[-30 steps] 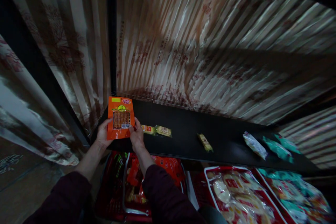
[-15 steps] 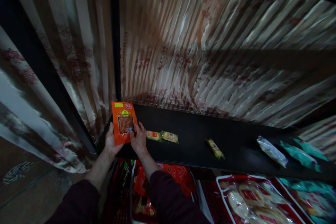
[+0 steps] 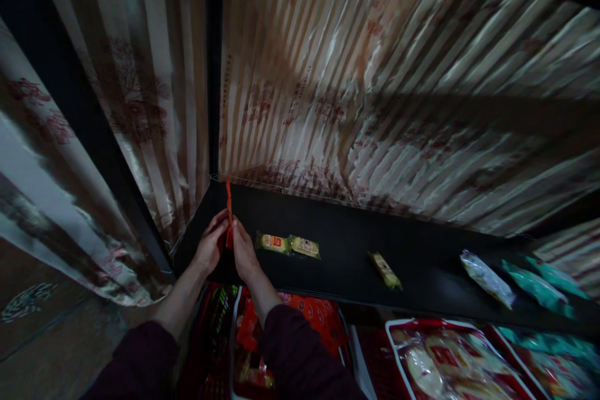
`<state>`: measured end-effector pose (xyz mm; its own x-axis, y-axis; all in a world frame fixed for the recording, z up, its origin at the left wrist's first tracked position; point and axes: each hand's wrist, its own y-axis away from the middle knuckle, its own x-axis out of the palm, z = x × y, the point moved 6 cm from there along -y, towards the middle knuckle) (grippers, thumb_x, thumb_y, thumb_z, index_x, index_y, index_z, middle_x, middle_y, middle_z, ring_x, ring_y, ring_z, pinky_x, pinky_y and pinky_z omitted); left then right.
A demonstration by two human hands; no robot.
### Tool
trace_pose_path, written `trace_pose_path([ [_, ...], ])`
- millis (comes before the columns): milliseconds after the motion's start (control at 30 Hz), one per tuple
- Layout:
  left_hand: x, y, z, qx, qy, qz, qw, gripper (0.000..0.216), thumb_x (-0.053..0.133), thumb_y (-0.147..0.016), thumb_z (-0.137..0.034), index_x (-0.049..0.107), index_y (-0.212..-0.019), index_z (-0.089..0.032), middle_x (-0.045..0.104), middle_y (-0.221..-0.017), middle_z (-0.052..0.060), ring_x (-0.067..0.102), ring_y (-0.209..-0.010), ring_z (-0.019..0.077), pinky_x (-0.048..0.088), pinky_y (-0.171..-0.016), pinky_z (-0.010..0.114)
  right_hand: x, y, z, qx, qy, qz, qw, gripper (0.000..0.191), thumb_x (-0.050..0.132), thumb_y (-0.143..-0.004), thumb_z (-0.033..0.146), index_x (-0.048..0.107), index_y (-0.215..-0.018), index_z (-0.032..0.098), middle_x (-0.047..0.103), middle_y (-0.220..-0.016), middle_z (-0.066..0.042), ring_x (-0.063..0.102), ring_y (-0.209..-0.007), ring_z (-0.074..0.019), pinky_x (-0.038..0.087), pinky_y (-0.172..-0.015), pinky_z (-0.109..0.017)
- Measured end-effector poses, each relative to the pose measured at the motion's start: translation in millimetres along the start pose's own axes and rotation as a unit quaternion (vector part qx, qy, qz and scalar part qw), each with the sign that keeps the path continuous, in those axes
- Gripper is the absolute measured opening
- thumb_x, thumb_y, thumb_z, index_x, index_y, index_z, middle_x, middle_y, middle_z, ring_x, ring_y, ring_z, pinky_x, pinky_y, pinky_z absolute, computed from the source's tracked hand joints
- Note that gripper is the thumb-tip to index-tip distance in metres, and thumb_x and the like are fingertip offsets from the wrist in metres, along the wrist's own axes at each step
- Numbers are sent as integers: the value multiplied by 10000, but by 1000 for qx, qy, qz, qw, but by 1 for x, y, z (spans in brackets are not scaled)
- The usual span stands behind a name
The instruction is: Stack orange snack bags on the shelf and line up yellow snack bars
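Observation:
An orange snack packet (image 3: 229, 197) stands edge-on above the left end of the black shelf (image 3: 337, 225), so only its thin side shows. My left hand (image 3: 212, 244) presses on its left face and my right hand (image 3: 242, 249) on its right face, palms toward each other. Just right of my right hand lie two small yellow-green wrapped snacks, a left one (image 3: 273, 242) and a right one (image 3: 304, 246), end to end on the shelf. The packet's lower part is partly hidden between my hands.
Farther right on the shelf lie another yellow snack (image 3: 385, 270), a white packet (image 3: 487, 278) and teal packets (image 3: 537, 287). Below stand red baskets with orange packets (image 3: 314, 319) and wrapped round food (image 3: 445, 356). A black post (image 3: 214, 75) and printed curtains (image 3: 300, 75) border the shelf.
The orange packet has turned from showing its printed front to edge-on. My hands have come closer together, and now lie flat against its two faces.

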<state>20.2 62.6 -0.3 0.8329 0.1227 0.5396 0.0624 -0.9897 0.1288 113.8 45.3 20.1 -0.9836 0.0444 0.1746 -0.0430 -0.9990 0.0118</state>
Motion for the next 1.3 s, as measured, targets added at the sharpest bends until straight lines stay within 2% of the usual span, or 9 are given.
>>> trace_pose_path([
  [167, 2, -6, -5, 76, -133, -26, 988, 398, 697, -678, -428, 655, -1011, -214, 652, -1142, 69, 579, -1098, 233, 420, -978, 389, 4, -1, 2, 50, -150, 43, 986, 454, 581, -779, 543, 667, -1063, 199, 712, -1030, -54, 629, -1004, -193, 476, -917, -344],
  [300, 2, -10, -12, 186, -280, -38, 941, 275, 707, -681, -353, 685, -934, -247, 622, -1191, 68, 417, -1289, 263, 292, -1090, 437, -4, -6, -3, 119, -224, 51, 966, 275, 666, -713, 408, 691, -873, 186, 726, -867, -30, 649, -847, -173, 501, -813, -308],
  [400, 2, -11, -12, 223, -345, -23, 911, 251, 693, -691, -310, 697, -935, -252, 618, -1202, 74, 373, -1318, 275, 248, -1115, 459, -10, -10, -11, 154, -238, 38, 958, 171, 706, -655, 302, 672, -764, 174, 707, -755, -4, 645, -745, -148, 498, -773, -280],
  [633, -12, -18, 4, 142, -348, -43, 926, 263, 655, -693, -257, 691, -953, -240, 508, -1322, 88, 490, -1212, 259, 344, -1061, 426, -13, -15, -18, 155, -252, -4, 955, 103, 632, -644, 186, 629, -747, 175, 693, -700, -2, 657, -689, -166, 528, -750, -315],
  [800, -24, -22, 10, 69, -325, -94, 938, 290, 668, -680, -264, 675, -966, -213, 595, -1134, 86, 582, -1043, 225, 424, -977, 392, -20, -22, -25, 158, -248, -24, 955, 138, 616, -603, 128, 629, -739, 153, 697, -670, -26, 654, -636, -179, 536, -706, -328],
  [967, -34, -21, 6, 51, -292, -186, 937, 332, 669, -663, -188, 643, -992, -152, 644, -1006, 83, 611, -870, 173, 484, -856, 332, -34, -35, -34, 100, -231, -99, 963, 168, 660, -577, 151, 595, -730, 173, 682, -644, 3, 650, -635, -166, 523, -698, -308],
  [1100, -25, -20, 6, 39, -221, -161, 961, 299, 601, -688, -121, 643, -982, -153, 675, -875, 38, 603, -708, 116, 496, -702, 250, -39, -45, -39, 77, -169, -134, 974, 240, 657, -596, 185, 595, -828, 192, 700, -712, 21, 655, -678, -155, 519, -701, -282],
  [1200, -21, -22, 6, 26, -223, -160, 961, 248, 582, -705, -137, 662, -939, -148, 672, -807, 20, 535, -560, 82, 456, -559, 213, -39, -53, -40, 65, -128, -152, 978, 244, 635, -629, 199, 594, -870, 201, 706, -760, 22, 657, -712, -150, 520, -712, -272],
  [1300, -23, -27, 8, 35, -202, -175, 963, 248, 577, -712, -132, 672, -941, -145, 668, -865, 32, 524, -552, 64, 463, -564, 207, -38, -62, -39, 61, -106, -165, 979, 255, 621, -647, 204, 596, -901, 202, 709, -799, 15, 656, -717, -146, 521, -722, -272],
])
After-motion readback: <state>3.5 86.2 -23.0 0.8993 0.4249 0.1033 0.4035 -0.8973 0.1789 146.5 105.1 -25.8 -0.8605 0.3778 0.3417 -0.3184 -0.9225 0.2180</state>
